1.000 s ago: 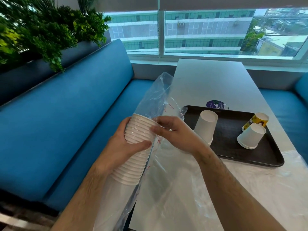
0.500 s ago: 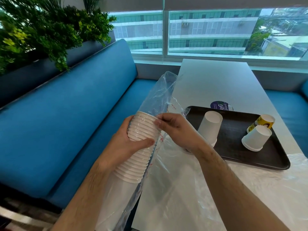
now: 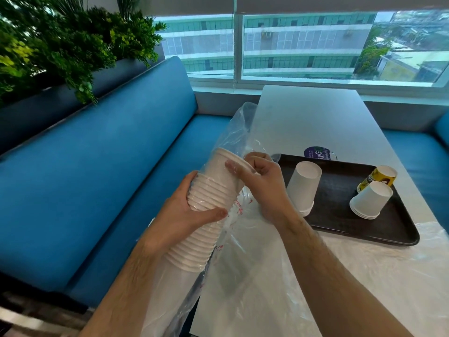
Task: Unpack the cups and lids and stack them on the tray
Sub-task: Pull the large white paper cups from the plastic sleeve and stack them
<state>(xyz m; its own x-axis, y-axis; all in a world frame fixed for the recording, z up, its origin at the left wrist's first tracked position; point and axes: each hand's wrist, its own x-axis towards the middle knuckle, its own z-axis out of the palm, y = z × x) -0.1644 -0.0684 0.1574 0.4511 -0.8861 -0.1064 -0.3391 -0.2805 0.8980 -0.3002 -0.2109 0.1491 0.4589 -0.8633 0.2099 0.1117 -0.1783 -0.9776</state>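
The person holds a long stack of white paper cups (image 3: 206, 215), still partly inside a clear plastic sleeve (image 3: 240, 132), tilted over the edge of the white tabletop (image 3: 308, 117) and the blue bench seat (image 3: 97, 181). The left hand (image 3: 184, 215) wraps its grip around the ribbed rims in the middle of the stack, thumb across the front. The right hand (image 3: 262, 181) has its grip closed on the topmost cup (image 3: 222, 164), thumb on the outside wall near the rim and fingers curled over the rim; that cup stands raised above the rest of the stack.

On the tabletop lies a dark tray (image 3: 340, 215). On it, a short stack of white cups (image 3: 303, 186) stands upside down near its left side; toward the right, another small white stack (image 3: 370, 200) lies tilted, just beside a yellow printed cup (image 3: 379, 178). A loose sheet of clear plastic (image 3: 315, 276) covers the near tabletop, and a purple round sticker (image 3: 315, 153) shows just behind the tray.
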